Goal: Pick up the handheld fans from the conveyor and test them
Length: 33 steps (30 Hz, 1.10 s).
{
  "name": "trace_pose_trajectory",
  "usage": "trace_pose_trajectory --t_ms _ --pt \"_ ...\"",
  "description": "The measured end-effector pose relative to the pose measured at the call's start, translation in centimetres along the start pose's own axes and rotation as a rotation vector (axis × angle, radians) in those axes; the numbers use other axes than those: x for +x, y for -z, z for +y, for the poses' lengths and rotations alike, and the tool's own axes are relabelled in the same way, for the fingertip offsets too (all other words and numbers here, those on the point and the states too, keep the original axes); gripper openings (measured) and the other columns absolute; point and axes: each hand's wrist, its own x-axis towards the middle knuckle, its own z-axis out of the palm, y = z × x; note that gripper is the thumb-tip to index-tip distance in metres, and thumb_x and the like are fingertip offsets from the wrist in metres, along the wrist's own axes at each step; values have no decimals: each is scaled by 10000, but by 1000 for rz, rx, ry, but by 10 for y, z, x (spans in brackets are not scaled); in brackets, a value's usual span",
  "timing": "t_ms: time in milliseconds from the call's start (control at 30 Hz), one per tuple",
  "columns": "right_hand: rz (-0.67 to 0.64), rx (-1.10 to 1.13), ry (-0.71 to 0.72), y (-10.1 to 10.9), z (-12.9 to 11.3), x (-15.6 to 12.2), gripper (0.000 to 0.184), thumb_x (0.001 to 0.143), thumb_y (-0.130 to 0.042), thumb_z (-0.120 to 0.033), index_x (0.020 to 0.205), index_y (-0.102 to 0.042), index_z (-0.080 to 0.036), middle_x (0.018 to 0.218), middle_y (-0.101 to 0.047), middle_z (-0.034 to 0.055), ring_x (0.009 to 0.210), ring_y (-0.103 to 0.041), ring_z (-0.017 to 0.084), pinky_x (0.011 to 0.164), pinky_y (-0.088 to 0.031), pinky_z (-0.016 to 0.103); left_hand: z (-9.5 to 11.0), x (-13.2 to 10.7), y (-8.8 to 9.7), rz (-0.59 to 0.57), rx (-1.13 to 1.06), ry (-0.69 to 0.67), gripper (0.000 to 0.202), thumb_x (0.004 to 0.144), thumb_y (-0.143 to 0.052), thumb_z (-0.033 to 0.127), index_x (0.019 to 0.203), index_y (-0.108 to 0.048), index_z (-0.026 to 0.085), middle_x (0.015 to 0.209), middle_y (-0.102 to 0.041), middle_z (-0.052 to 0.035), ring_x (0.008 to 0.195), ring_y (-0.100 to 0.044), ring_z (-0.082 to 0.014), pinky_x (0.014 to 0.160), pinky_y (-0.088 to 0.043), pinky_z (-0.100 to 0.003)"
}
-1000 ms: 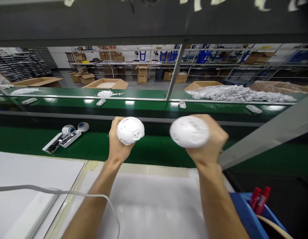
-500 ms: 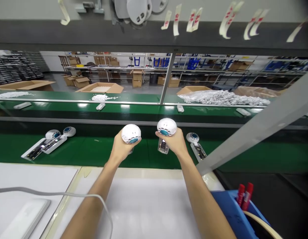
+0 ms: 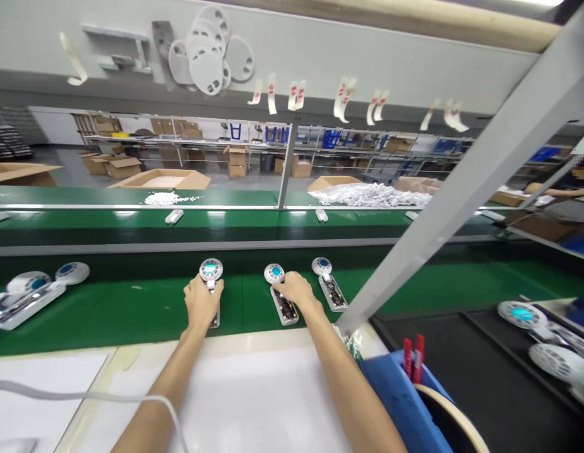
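Observation:
My left hand (image 3: pixel 200 303) is closed around the neck and handle of a white round-headed device (image 3: pixel 211 269). Its head has a blue disc in the middle, and most of its handle is hidden by my fingers. With thumb and fingers my right hand (image 3: pixel 296 290) grips the neck of a second such device (image 3: pixel 285 308), whose handle lies face up with a dark circuit board and bright metal spots showing. Both devices rest on the green conveyor belt (image 3: pixel 164 302). Just right of my right hand lies a third like device (image 3: pixel 332 292).
More devices (image 3: pixel 32 302) overlap at the left of the belt. A slanting grey post (image 3: pixel 414 251) rises at right. A blue bin (image 3: pixel 390 384) with red markers (image 3: pixel 418 358) and a tape roll (image 3: pixel 456 415) stands beside the black belt (image 3: pixel 442 352). A grey cable (image 3: pixel 84 395) crosses the white worktop.
Both hands have lowered the two devices onto the green belt, turning their circuit sides up. My view has swung to the right, showing more devices on the black belt.

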Motion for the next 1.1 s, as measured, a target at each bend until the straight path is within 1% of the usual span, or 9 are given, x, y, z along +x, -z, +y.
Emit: trace_pose_trajectory --t_ms 100,267,433,600,667,767,900,1000,1100 --pt "81 -51 -21 19 8 0 372 863 -620 -404 1123 -698 -150 1224 -636 174 1183 -599 307 965 -464 358 -6 2 4 12 150 -37 620 880 -539 423 1388 -431 83 1335 -485 -242 1293 -387 -427 1043 -351 -589" --pt "207 -106 -268 44 28 -1 494 911 -538 -340 1341 -547 -96 1379 -478 252 1304 -470 398 985 -456 498 -6 2 11 8 281 -98 656 848 -578 319 1437 -387 103 1350 -455 -213 1307 -360 -387 1043 -375 -534" --pt "20 -28 -355 42 49 4 304 697 -700 -161 998 -687 -118 1102 -667 212 1077 -652 361 846 -532 437 2 -1 14 22 305 -147 584 830 -578 260 1385 -451 131 1396 -388 -211 1353 -293 -398 1046 -362 -560" --pt "-53 168 -278 34 58 13 202 538 -761 -132 649 -593 -152 691 -655 85 893 -694 356 770 -543 424 11 -2 21 1 220 -234 409 847 -559 258 1246 -587 173 1339 -441 -175 1316 -358 -386 1047 -382 -551" --pt "-36 309 -221 32 52 14 238 531 -765 -138 662 -568 -160 634 -615 49 865 -694 337 745 -552 405 16 -1 25 -7 160 -279 357 856 -550 257 1199 -616 182 1287 -482 -154 1287 -403 -357 1070 -381 -516" --pt "-23 609 -107 34 31 7 274 645 -719 -210 863 -556 -176 665 -617 9 775 -702 243 673 -574 333 27 -2 34 -22 50 -335 310 861 -544 246 1150 -637 184 1216 -540 -124 1225 -481 -306 1092 -384 -456" --pt "-67 968 18 46 -5 -13 251 813 -569 -336 995 -519 -172 802 -674 56 728 -708 186 675 -609 314 49 -13 48 -67 -96 -385 256 873 -545 263 1099 -656 211 1178 -598 -73 1140 -565 -241 1025 -453 -385" --pt "-131 1258 90 58 -25 -33 225 760 -565 -225 975 -549 -161 951 -696 90 786 -722 201 729 -633 363 69 -26 62 -130 -226 -421 226 895 -543 297 1074 -670 242 1164 -630 -36 1101 -599 -202 915 -501 -322" --pt "-163 1422 161 68 -38 -53 326 695 -595 -126 1016 -568 -177 1005 -687 59 805 -722 208 704 -650 394 84 -38 75 -209 -388 -433 188 893 -563 285 1026 -690 245 1132 -652 -28 1086 -608 -200 879 -500 -312"
